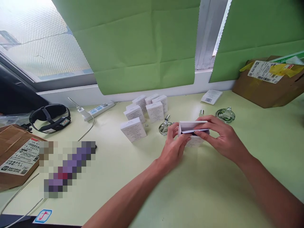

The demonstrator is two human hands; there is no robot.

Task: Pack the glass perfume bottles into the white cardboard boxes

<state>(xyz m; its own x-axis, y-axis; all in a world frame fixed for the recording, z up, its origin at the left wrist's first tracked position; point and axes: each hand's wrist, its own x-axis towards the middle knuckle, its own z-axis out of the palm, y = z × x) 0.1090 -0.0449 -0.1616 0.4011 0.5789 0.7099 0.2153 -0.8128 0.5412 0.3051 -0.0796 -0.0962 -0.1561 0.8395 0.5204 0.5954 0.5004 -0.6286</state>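
Observation:
Both of my hands are closed around a small white carton [195,141] with its top flaps raised. My left hand [173,144] grips its left side, thumb at the opening. On the right side, my right hand [220,136] has its fingers at the lid flap and thumb near the opening. What lies inside the carton is mostly hidden. Just left of it is a clear round perfume bottle [164,127] with a silver neck. Behind my right hand the silver top [201,112] of another bottle shows. A third glass bottle [225,115] lies farther right.
Several printed white cartons [133,129] stand left of my hands. A flat white carton [211,97] lies near the window wall. Cardboard boxes [266,88] sit at both sides. A power strip [101,110], black headband device [51,118], cables and a pixelated purple object [71,167] occupy the left.

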